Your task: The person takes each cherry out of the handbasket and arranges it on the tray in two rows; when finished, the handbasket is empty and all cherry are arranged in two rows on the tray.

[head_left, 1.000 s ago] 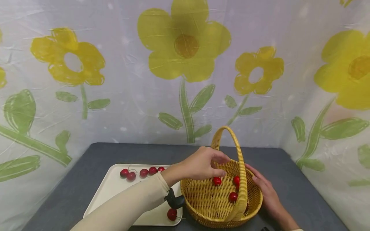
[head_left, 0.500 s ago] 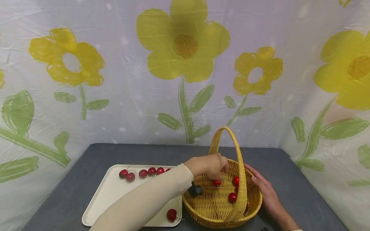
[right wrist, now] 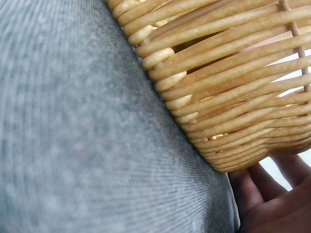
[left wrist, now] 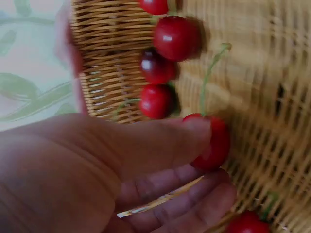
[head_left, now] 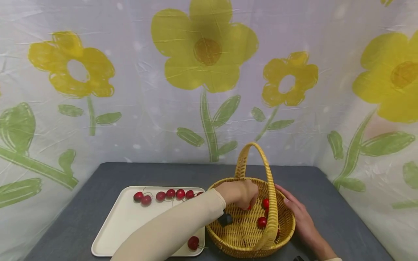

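Observation:
My left hand [head_left: 242, 194] reaches down into a yellow wicker basket [head_left: 240, 232]. In the left wrist view its thumb and fingers pinch a red cherry [left wrist: 219, 145] with a green stem, low over the basket's woven bottom. Several other cherries lie inside, among them a large cherry [left wrist: 176, 39] along one side and a partly cut-off cherry [left wrist: 248, 223] near the lower edge. My right hand [head_left: 302, 219] rests against the basket's outer right wall, fingers stretched along it. The right wrist view shows its fingers [right wrist: 286, 167] partly hidden behind the weave.
Left of the basket lies a white tray [head_left: 114, 232]. Several cherries, including a cherry [head_left: 180, 194], line its far side, and a single cherry [head_left: 193, 243] sits near its front right corner. The basket's tall handle [head_left: 271, 188] arches beside my left hand. A flowered cloth [head_left: 147, 119] hangs behind the dark table [head_left: 72, 217].
My left hand has gone from hovering over the basket with spread fingers down into it, and has taken hold of a cherry. The right hand has stayed at the basket wall.

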The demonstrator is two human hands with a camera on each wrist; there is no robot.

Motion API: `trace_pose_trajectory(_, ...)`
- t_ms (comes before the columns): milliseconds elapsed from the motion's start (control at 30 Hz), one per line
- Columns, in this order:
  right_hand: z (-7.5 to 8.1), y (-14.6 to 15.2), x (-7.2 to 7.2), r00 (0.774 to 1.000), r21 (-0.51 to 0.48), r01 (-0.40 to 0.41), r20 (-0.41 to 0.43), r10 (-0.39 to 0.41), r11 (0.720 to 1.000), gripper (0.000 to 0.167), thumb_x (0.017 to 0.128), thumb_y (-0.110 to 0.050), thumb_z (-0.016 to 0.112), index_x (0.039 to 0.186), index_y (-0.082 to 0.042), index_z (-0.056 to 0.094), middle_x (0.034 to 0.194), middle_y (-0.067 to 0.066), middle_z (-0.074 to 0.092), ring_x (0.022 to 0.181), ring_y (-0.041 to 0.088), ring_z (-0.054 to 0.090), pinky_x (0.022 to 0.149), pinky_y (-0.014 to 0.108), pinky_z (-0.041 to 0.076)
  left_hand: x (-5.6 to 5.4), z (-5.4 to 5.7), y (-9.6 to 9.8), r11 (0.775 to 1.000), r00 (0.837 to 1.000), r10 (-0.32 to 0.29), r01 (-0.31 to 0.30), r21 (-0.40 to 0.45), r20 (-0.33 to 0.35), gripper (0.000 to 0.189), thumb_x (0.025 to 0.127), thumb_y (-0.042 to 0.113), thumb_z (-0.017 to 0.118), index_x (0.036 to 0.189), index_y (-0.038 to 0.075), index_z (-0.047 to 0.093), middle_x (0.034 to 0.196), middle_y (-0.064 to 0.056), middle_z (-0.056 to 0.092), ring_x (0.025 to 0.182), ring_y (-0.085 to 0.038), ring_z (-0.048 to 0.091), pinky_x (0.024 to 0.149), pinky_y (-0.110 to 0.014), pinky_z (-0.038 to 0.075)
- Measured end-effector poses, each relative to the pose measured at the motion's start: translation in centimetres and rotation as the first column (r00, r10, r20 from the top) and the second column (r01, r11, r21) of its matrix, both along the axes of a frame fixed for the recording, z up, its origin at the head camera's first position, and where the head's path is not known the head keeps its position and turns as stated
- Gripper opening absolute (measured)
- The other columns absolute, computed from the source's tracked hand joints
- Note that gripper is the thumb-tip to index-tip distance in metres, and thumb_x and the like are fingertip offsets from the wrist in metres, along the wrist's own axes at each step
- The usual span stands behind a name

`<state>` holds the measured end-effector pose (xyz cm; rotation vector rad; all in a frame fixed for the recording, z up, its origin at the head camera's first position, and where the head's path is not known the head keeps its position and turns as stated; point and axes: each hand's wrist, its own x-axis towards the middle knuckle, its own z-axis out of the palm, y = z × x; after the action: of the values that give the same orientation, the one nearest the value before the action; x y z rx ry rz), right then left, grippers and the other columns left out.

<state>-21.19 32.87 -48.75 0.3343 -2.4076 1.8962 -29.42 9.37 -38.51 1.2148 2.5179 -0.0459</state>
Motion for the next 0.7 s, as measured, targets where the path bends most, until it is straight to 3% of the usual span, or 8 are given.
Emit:
trace_pose_trajectory(133, 0.0, 0.0, -0.1, 1.000, -0.002, -0.004, 0.000, 0.004, 1.000, 0.053, 0.122, -0.033, 0.032, 0.172, -0.015, 0.036, 0.160, -0.017, 0.050, 0.138, -0.007, 0.056, 0.106, 0.016, 0.052, -0.1, 0.7, -0.2, 0.996, 0.999, -0.008, 0.004, 0.092, 0.044, 0.012, 0.096, 0.015, 0.087, 0.100, 0.025, 0.081, 0.106, 0.012, 0.070, 0.090, -0.006, 0.062, 0.071, -0.023, 0.054)
trace_pose_trajectory(233, 0.0, 0.1, -0.1, 1.000, 0.005, -0.006, -0.001, 0.006, 1.000, 0.053, 0.122, -0.033, 0.031, 0.172, -0.016, 0.036, 0.160, -0.018, 0.051, 0.139, -0.008, 0.055, 0.107, 0.015, 0.052, -0.3, 1.3, -0.9, 0.976, 0.994, -0.026, 0.002, 0.219, 0.105, 0.014, 0.095, 0.017, 0.088, 0.100, 0.024, 0.077, 0.106, 0.011, 0.068, 0.094, -0.006, 0.062, 0.077, -0.023, 0.055)
trace_pose_trajectory(333, 0.0, 0.0, -0.1, 1.000, 0.010, -0.005, -0.002, 0.005, 1.000, 0.053, 0.123, -0.033, 0.031, 0.172, -0.015, 0.036, 0.159, -0.020, 0.052, 0.138, -0.007, 0.056, 0.106, 0.016, 0.052, -0.3, 1.8, -1.9, 0.935, 0.987, -0.057, 0.000, 0.354, 0.152, 0.016, 0.095, 0.017, 0.088, 0.106, 0.021, 0.076, 0.106, 0.009, 0.072, 0.097, -0.004, 0.065, 0.084, -0.020, 0.055)
trace_pose_trajectory(433, 0.0, 0.0, 0.0, 1.000, 0.010, -0.004, 0.013, 0.004, 1.000, 0.054, 0.122, -0.034, 0.031, 0.173, -0.015, 0.035, 0.156, -0.022, 0.053, 0.135, -0.006, 0.059, 0.104, 0.017, 0.054, 0.5, 2.2, -2.9, 0.893, 0.982, -0.061, -0.027, 0.450, 0.179, 0.022, 0.097, 0.017, 0.086, 0.117, 0.019, 0.079, 0.114, 0.007, 0.078, 0.103, -0.003, 0.070, 0.090, -0.020, 0.056)
trace_pose_trajectory(533, 0.1, -0.1, 0.1, 1.000, 0.008, -0.007, 0.030, 0.006, 1.000, 0.054, 0.122, -0.036, 0.031, 0.173, -0.016, 0.034, 0.155, -0.023, 0.053, 0.133, -0.005, 0.061, 0.102, 0.020, 0.056, 2.1, 2.5, -3.9, 0.849, 0.978, -0.026, -0.089, 0.522, 0.209, 0.025, 0.099, 0.018, 0.083, 0.124, 0.020, 0.081, 0.119, 0.008, 0.081, 0.106, -0.003, 0.072, 0.091, -0.020, 0.057)
trace_pose_trajectory(700, 0.1, 0.0, 0.2, 0.999, -0.005, -0.001, 0.034, 0.001, 1.000, 0.054, 0.122, -0.036, 0.031, 0.173, -0.017, 0.035, 0.155, -0.023, 0.054, 0.133, -0.003, 0.062, 0.101, 0.021, 0.057, 4.9, 2.8, -5.7, 0.764, 0.959, 0.024, -0.200, 0.613, 0.283, 0.023, 0.101, 0.015, 0.081, 0.123, 0.019, 0.084, 0.109, 0.013, 0.081, 0.092, 0.004, 0.070, 0.082, -0.017, 0.057)
